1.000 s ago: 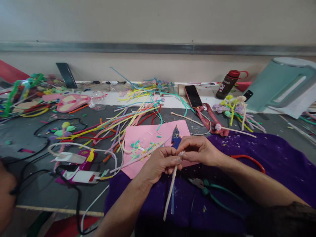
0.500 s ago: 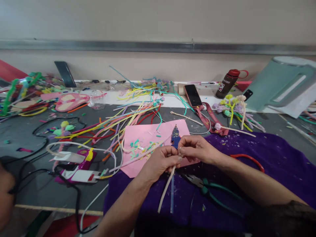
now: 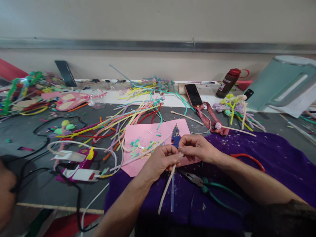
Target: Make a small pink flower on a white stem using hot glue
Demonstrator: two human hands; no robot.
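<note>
My left hand is closed around the upper part of a cream pipe cleaner, whose tail hangs down toward me. Fingertips of my right hand pinch at the top end of that same stem, where a small pale bit shows between both hands. Just behind my fingers lies the metal tip of a blue glue gun on pink paper; the rest of it is hidden. A clear glue stick lies beside the stem's tail. Green-handled pliers rest below my right wrist on purple cloth.
Several coloured pipe cleaners spread across the left and middle. A power strip with plugs and cables lies left. At the back stand a phone, a bottle and a green kettle. Another person's arm shows at far left.
My fingertips have parted slightly, so more of the pale bit at the stem's top shows between them. Otherwise the scene looks the same.
</note>
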